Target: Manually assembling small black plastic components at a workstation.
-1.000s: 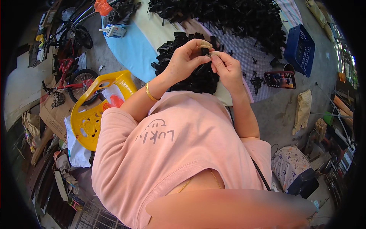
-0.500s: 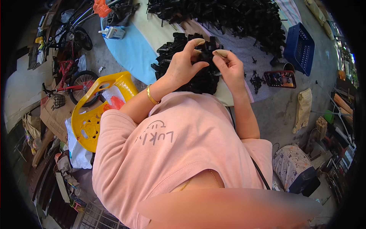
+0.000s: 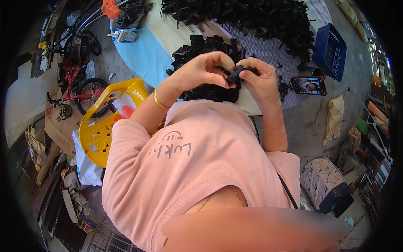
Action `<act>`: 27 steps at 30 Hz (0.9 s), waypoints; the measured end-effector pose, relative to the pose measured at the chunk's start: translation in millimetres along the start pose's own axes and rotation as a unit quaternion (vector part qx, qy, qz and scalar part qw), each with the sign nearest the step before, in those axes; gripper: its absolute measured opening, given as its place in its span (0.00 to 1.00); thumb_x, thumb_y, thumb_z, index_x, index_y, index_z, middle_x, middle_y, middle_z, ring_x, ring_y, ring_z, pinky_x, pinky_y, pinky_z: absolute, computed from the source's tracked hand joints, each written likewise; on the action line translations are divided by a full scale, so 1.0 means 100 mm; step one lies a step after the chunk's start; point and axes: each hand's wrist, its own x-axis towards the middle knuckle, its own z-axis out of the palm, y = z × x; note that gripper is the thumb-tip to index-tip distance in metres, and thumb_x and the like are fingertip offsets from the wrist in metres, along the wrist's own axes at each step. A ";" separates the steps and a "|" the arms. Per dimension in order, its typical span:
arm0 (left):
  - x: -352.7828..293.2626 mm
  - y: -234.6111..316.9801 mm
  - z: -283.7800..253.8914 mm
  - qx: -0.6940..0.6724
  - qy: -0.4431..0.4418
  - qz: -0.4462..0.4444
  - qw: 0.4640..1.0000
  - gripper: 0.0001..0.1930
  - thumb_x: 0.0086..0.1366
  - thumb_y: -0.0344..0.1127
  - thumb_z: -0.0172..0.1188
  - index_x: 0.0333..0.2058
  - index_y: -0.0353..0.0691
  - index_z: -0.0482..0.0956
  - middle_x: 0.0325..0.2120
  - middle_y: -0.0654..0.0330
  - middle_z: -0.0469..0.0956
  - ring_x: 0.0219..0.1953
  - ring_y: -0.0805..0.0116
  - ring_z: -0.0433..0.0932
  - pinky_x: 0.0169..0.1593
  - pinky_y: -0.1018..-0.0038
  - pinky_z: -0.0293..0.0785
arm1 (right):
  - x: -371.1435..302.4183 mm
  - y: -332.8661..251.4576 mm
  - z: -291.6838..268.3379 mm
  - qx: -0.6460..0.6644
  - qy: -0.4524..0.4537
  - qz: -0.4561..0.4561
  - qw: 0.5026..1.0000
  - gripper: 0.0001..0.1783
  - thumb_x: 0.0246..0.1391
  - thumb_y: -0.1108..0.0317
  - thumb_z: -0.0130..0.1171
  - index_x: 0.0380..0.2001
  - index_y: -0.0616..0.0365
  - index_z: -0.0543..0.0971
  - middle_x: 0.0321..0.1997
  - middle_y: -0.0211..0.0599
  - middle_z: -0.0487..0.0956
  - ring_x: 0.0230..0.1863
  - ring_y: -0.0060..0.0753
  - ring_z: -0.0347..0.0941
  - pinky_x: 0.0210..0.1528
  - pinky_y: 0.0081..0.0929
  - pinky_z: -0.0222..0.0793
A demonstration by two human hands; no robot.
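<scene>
Between my two hands is a small, dark, oblong piece (image 3: 235,76), black and seemingly plastic. My right hand (image 3: 262,80) pinches it between thumb and fingers. My left hand (image 3: 201,72), a gold bangle on its wrist, closes on the piece's other end with thumb and fingertips. Directly beneath both hands lies a heap of black pieces (image 3: 191,53) on my lap or the cloth; which one is hidden. A much larger pile of similar black parts (image 3: 256,25) spreads beyond it over a striped cloth (image 3: 142,56).
To the right, a phone (image 3: 308,85) with a lit screen leans by a round container, near a blue plastic basket (image 3: 331,54). A yellow plastic chair (image 3: 94,147) stands at my left, with a red bicycle (image 3: 75,77) behind it. A small carton (image 3: 125,36) sits at the cloth's edge.
Both hands have shifted slightly right and down, and the oblong black piece now shows plainly between them. My left fingers have closed in from a wider curve. The phone screen shows another picture.
</scene>
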 end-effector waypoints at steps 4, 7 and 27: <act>0.00 -0.11 0.03 -0.085 0.038 -0.079 0.993 0.14 0.51 0.27 0.64 0.35 0.34 0.70 0.31 0.60 0.74 0.34 0.70 0.77 0.42 0.76 0.75 | -0.02 -0.02 -0.02 -0.157 -0.055 -0.051 0.985 0.10 0.44 0.78 0.61 0.34 0.66 0.77 0.29 0.26 0.74 0.31 0.14 0.68 0.36 0.11 0.64; -0.02 -0.13 0.01 -0.058 0.062 -0.064 0.994 0.10 0.53 0.27 0.62 0.33 0.35 0.70 0.29 0.60 0.75 0.34 0.70 0.77 0.41 0.77 0.74 | -0.04 -0.05 0.07 -0.153 -0.031 -0.018 0.988 0.10 0.49 0.76 0.57 0.37 0.65 0.76 0.27 0.26 0.73 0.29 0.13 0.66 0.34 0.10 0.62; -0.05 -0.26 0.16 0.252 0.218 0.128 0.934 0.12 0.54 0.22 0.59 0.38 0.33 0.71 0.34 0.63 0.72 0.34 0.78 0.73 0.41 0.82 0.72 | -0.13 0.06 0.31 -0.254 0.088 0.003 0.963 0.08 0.55 0.69 0.51 0.28 0.63 0.74 0.17 0.24 0.70 0.20 0.12 0.62 0.22 0.12 0.56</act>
